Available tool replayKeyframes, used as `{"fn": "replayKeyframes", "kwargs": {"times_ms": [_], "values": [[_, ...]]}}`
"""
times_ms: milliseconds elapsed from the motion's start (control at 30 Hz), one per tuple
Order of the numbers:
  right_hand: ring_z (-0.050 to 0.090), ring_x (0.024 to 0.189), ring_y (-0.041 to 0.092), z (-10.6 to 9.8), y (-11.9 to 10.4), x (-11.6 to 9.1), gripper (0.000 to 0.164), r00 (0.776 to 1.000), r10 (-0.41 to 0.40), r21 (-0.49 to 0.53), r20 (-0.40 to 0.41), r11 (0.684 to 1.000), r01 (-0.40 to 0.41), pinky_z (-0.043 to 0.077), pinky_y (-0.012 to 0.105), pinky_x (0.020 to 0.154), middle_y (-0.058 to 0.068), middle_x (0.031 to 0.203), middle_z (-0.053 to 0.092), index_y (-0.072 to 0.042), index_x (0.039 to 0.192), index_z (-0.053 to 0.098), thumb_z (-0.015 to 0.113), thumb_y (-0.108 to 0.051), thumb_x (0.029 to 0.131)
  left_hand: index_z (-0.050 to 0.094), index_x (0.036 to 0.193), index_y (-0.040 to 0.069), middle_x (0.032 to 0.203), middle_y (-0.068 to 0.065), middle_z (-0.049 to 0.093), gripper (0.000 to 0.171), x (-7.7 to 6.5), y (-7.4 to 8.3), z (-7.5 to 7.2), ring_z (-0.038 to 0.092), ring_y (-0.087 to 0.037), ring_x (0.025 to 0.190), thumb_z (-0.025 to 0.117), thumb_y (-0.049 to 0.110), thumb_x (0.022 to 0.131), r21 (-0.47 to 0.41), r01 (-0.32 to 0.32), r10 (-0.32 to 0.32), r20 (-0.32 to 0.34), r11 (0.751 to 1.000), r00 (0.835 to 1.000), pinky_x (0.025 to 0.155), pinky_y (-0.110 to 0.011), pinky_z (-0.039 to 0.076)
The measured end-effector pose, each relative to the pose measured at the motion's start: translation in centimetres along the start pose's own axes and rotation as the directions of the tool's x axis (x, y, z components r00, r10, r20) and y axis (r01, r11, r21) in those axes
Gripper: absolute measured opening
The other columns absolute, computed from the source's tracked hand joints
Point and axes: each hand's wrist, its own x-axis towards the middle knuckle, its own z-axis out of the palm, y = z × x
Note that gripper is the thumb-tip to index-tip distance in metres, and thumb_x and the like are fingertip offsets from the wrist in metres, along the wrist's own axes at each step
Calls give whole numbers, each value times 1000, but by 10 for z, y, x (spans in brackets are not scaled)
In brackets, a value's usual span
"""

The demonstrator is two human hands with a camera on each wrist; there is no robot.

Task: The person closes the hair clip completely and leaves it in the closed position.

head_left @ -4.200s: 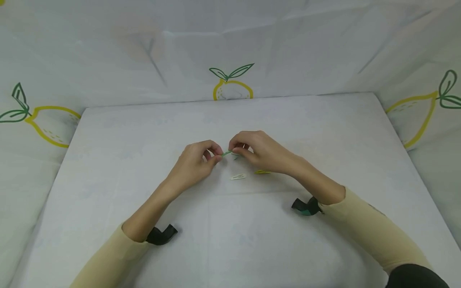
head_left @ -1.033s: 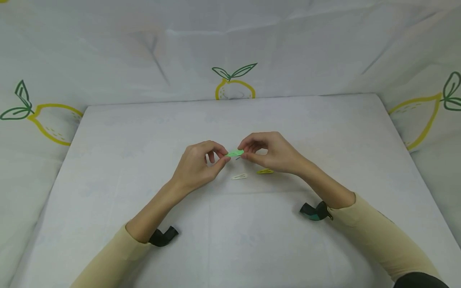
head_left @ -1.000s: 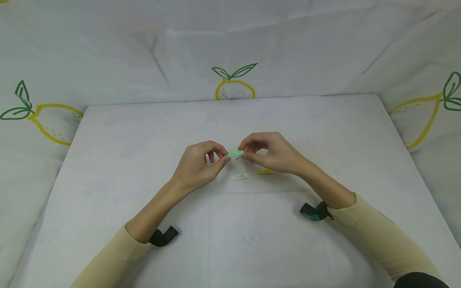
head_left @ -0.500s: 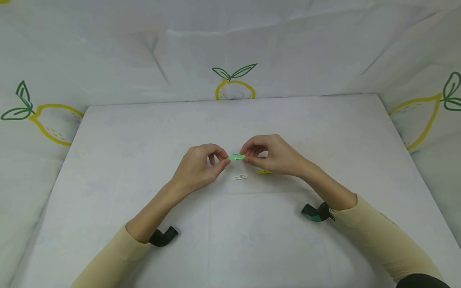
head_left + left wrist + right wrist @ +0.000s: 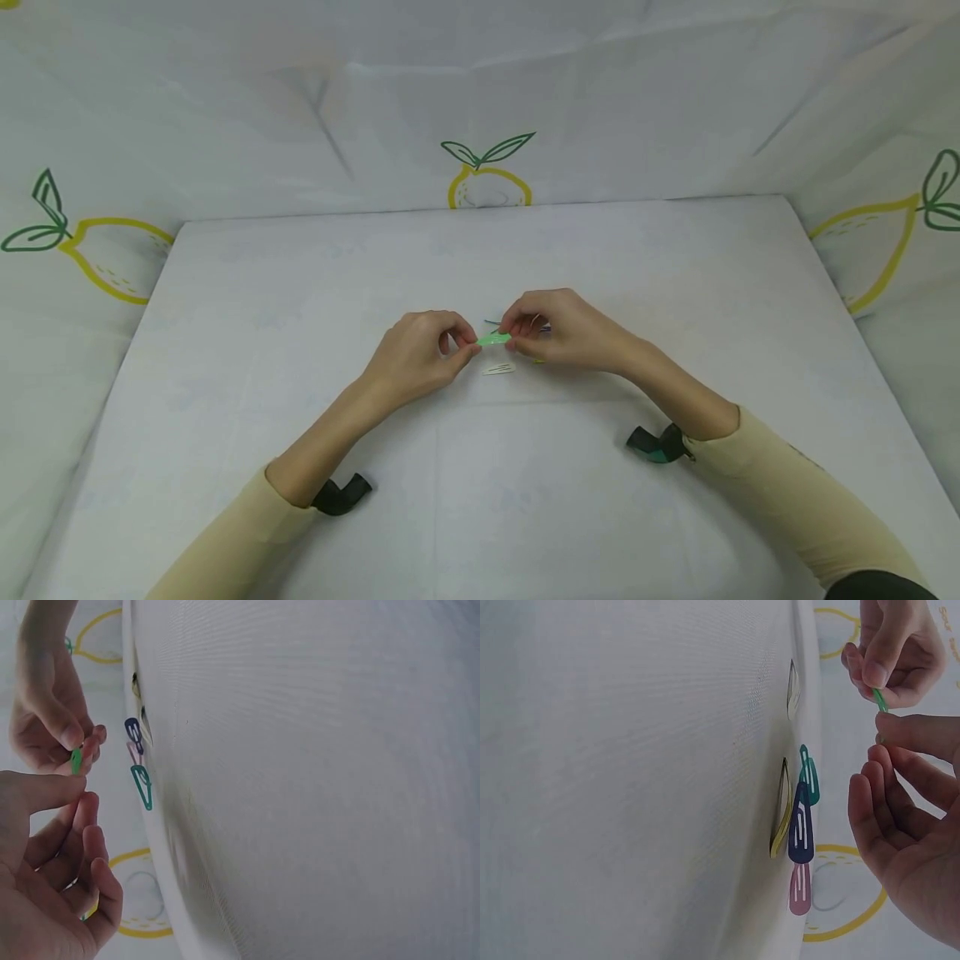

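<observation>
A bright green snap hair clip is stretched between my two hands above the table. The thumb and fingers of my left hand pinch its left end. My right hand pinches the other end, its fingertips covering that tip. In the left wrist view the green clip shows between both sets of fingertips, and in the right wrist view a short length of the clip is visible. Just below the hands a white hair clip lies on the table. A yellow hair clip is mostly hidden by my right hand.
Beyond the hands lie a navy clip, a teal clip and a pink clip, close together and overlapping in this view. A white cloth with lemon prints surrounds the white tabletop.
The green clip has turned from edge-on to show its broad face. Both hands have moved with it slightly toward the body, uncovering part of the clips behind and covering most of the yellow one.
</observation>
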Motion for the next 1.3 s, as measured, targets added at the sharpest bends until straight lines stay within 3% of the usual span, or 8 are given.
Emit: {"fn": "replayKeyframes", "kwargs": {"times_ms": [333, 600, 1100, 1300], "values": [[71, 90, 11, 2, -1, 1, 15, 1000, 4, -33, 4, 999, -4, 62, 33, 86, -3, 102, 79, -12, 109, 80, 81, -7, 95, 81, 97, 15, 83, 8, 77, 4, 0, -1, 1, 58, -10, 71, 80, 19, 95, 2, 14, -14, 18, 1000, 1000, 61, -25, 44], [70, 89, 10, 7, 2, 2, 13, 1000, -11, -78, 11, 997, 12, 61, 31, 86, -2, 99, 78, -10, 107, 79, 78, -6, 95, 81, 96, 16, 79, 5, 75, 4, -1, -3, 4, 57, -9, 66, 80, 20, 96, 19, 60, -61, 42, 998, 997, 57, -26, 45], [67, 86, 9, 14, 0, 6, 10, 999, -13, -173, 46, 985, 21, 58, 30, 83, -1, 95, 75, -9, 103, 79, 78, -6, 94, 79, 94, 17, 81, 4, 75, 4, 0, -1, 7, 57, -10, 63, 80, 20, 95, 34, 146, -149, 120, 989, 982, 57, -27, 46], [66, 84, 10, 15, 0, 6, 8, 998, -20, -189, 61, 982, 31, 58, 32, 83, 0, 92, 74, -9, 99, 78, 77, -4, 93, 77, 92, 19, 83, 5, 75, 5, 3, 0, 9, 62, -11, 71, 80, 20, 96, 58, 169, -176, 153, 984, 972, 62, -28, 49]]}}
